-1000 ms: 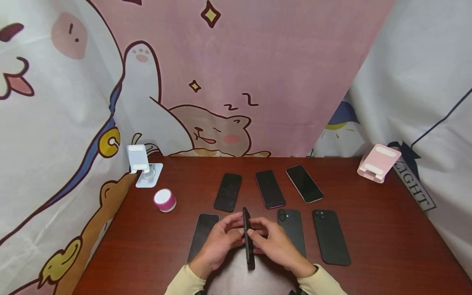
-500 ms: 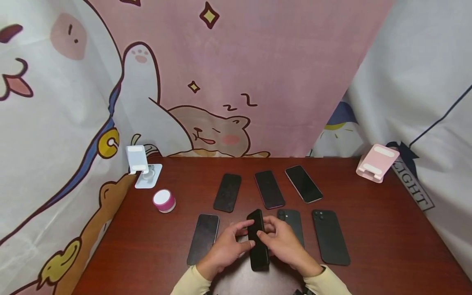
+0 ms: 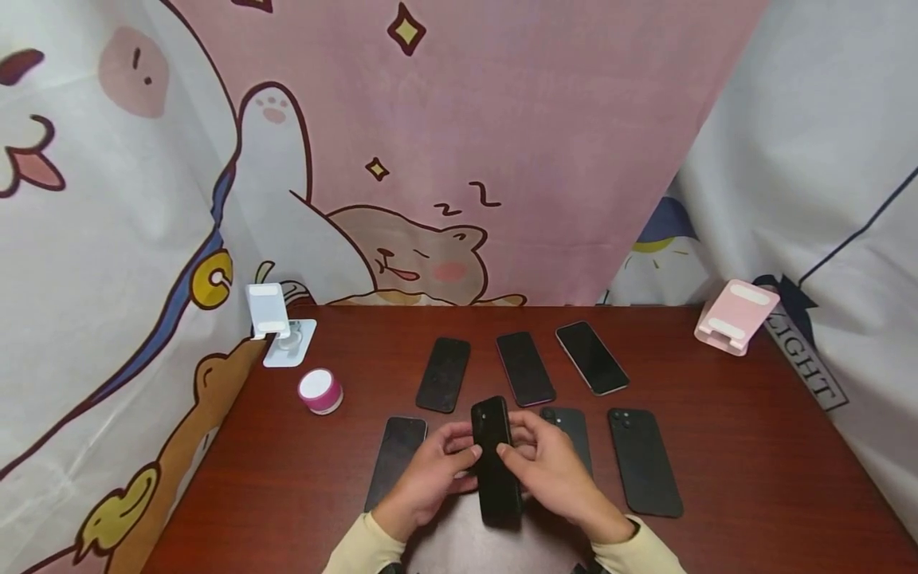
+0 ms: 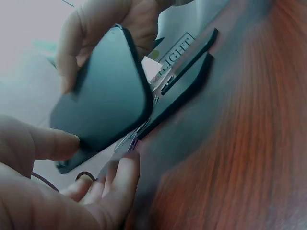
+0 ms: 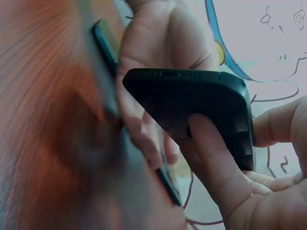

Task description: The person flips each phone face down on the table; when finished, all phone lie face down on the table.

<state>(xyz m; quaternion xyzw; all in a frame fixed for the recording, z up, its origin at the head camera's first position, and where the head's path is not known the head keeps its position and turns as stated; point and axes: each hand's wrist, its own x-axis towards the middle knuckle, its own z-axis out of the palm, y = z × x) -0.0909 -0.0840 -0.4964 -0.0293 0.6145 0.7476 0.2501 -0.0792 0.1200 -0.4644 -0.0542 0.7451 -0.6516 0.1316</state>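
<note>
Over the near side of the worktop (image 3: pixel 760 462), between left hand (image 3: pixel 430 470) and right hand (image 3: pixel 551 458): one dark phone (image 3: pixel 496 490).
Turned from edge-on a second ago to show a broad side, so, by the look of it, being handled rather than set down. Pinched firmly in the right hand; touched at its left edge by the left thumb, too unclear to tell whether gripped there.

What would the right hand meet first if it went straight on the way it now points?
The black, flat, rectangular phone that the right hand itself pinches. Past it, the left hand seems next in line, though depth is hard to judge.
</note>
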